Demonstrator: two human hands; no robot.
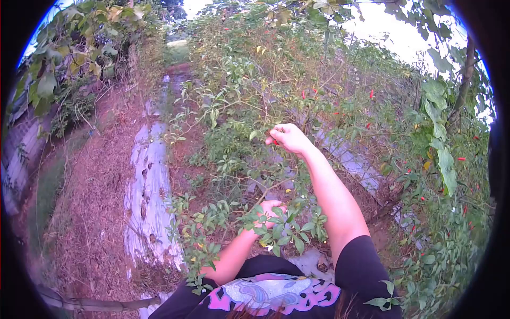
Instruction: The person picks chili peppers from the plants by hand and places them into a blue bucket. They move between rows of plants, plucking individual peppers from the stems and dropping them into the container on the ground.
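Note:
My right hand reaches forward into the chili plants, thumb and fingers pinched together. A red chili shows at its fingertips. Lower down, close to my body, my left hand is curled closed among green leaves. Leaves cover part of that hand, and whatever its fingers hold is hidden. Thin branches of the chili plant spread around both hands. More red chilies hang on plants beyond and to the right of my right hand.
A strip of pale plastic mulch with holes runs along the ground on the left, beside dry straw-covered soil. Another mulch strip lies under the plants at right. A vine with broad leaves hangs at far right. A wooden pole lies at lower left.

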